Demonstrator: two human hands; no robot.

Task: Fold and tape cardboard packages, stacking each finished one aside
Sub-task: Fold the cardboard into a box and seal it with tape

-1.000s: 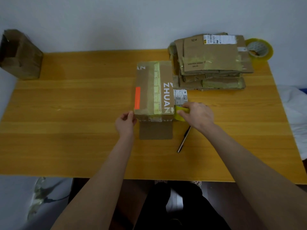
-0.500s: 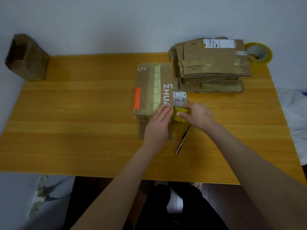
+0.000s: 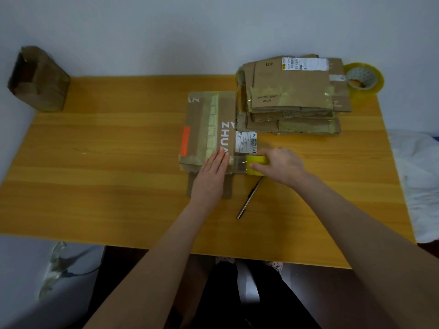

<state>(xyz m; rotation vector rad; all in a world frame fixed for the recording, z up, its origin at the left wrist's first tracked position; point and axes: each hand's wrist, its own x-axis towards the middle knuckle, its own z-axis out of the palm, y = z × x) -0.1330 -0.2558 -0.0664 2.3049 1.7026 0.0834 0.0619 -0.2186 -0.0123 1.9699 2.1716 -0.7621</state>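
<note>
A flat brown cardboard package (image 3: pixel 206 124) printed "ZHUAN", with an orange stripe and a white label, lies at the middle of the wooden table (image 3: pixel 107 174). My left hand (image 3: pixel 211 176) presses flat on its near end, fingers straight, over a strip of clear tape. My right hand (image 3: pixel 280 166) grips a yellow tape roll (image 3: pixel 257 162) at the package's near right corner; the tape runs from the roll to under my left fingers. A small flap (image 3: pixel 229 192) sticks out toward me, partly under my left hand.
A stack of taped cardboard packages (image 3: pixel 292 98) sits at the back right. A second yellow tape roll (image 3: pixel 364 80) stands behind it. A dark pen (image 3: pixel 249 198) lies by my right wrist. An open brown box (image 3: pixel 38 79) stands at the far left corner.
My left hand left the package's near left corner and now presses flat on its near end over the tape. My right hand has drawn the roll slightly rightward.
</note>
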